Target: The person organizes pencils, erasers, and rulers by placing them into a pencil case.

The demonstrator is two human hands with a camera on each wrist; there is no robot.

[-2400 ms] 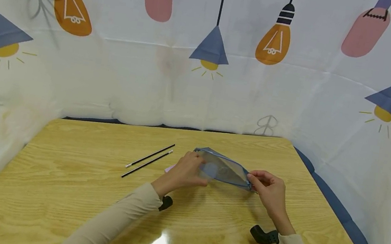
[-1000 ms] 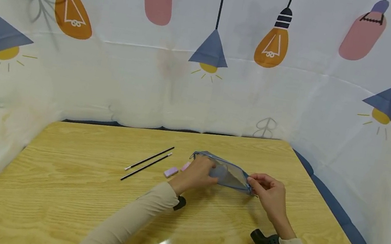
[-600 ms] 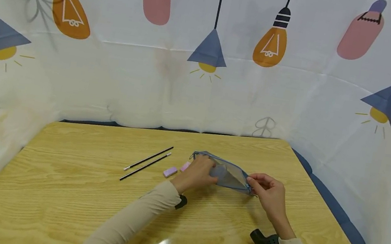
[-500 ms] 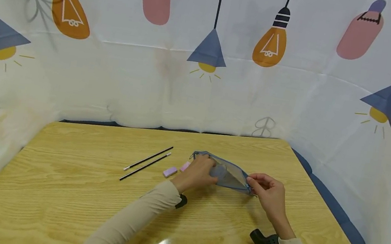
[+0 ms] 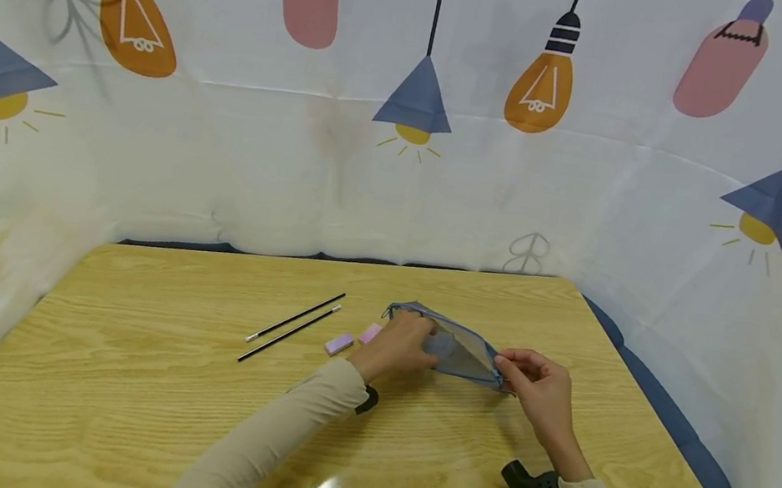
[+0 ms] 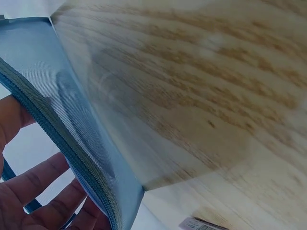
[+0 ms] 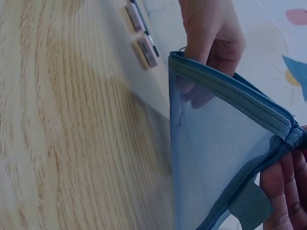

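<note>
A blue mesh zipper pouch (image 5: 465, 358) sits above the wooden table with its mouth unzipped. At its right corner, my right hand (image 5: 538, 386) pinches the zipper end between thumb and fingers. My left hand (image 5: 396, 349) reaches into the mouth; in the left wrist view the thumb and spread fingers (image 6: 41, 184) show, with nothing seen between them. Through the mesh in the right wrist view, the left fingertips (image 7: 196, 96) appear inside the pouch (image 7: 216, 124). A faint round shape shows through the mesh; what it is, I cannot tell.
Two lilac erasers (image 5: 339, 343) lie just left of my left hand, one partly beside the wrist. Farther left, two black pencils (image 5: 295, 318) with white ends lie side by side, slanted. A patterned white curtain (image 5: 237, 154) surrounds the table (image 5: 114, 371).
Since the earliest frame my left hand has moved right and deeper into the pouch mouth, uncovering the lilac erasers. During the last second both hands have stayed nearly still.
</note>
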